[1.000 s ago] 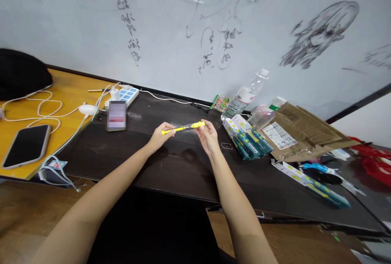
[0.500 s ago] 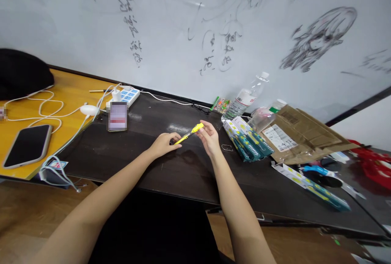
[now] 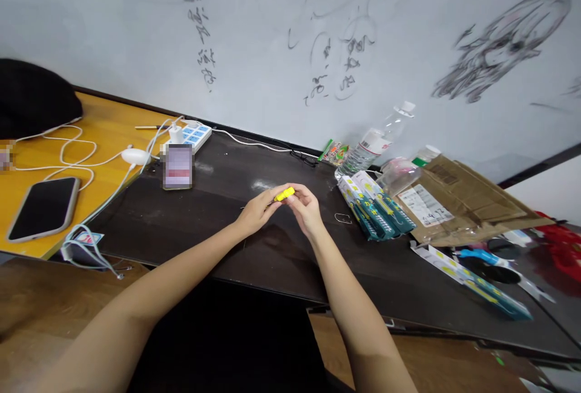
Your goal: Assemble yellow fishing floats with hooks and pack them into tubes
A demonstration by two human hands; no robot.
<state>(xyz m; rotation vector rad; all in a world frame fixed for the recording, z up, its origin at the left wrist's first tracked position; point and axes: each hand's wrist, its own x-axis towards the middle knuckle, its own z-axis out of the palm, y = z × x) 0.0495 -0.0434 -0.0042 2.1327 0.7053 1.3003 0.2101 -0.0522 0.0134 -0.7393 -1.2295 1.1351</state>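
Observation:
Both my hands meet over the dark table around a slim yellow pen-shaped tool [image 3: 284, 194]. Its bright yellow end sticks out between the fingers; the rest is mostly covered. The fingers of my left hand [image 3: 256, 210] are closed around its lower part. My right hand [image 3: 306, 206] pinches the yellow end from the right side. Its exact kind I cannot make out. A small thin wire-like loop [image 3: 343, 218] lies on the table to the right of my hands.
Teal and white boxes [image 3: 374, 206], a plastic bottle [image 3: 374, 142] and a brown cardboard package [image 3: 472, 199] lie right. Another long box [image 3: 472, 281] is near the front edge. A propped phone [image 3: 178, 166], power strip [image 3: 196, 136] and cables are left. A whiteboard [image 3: 254, 66] stands behind.
My hands have drawn together, and the left hand has slid up along the tool, covering its dark middle. The view has shifted slightly, so the table's things appear moved right.

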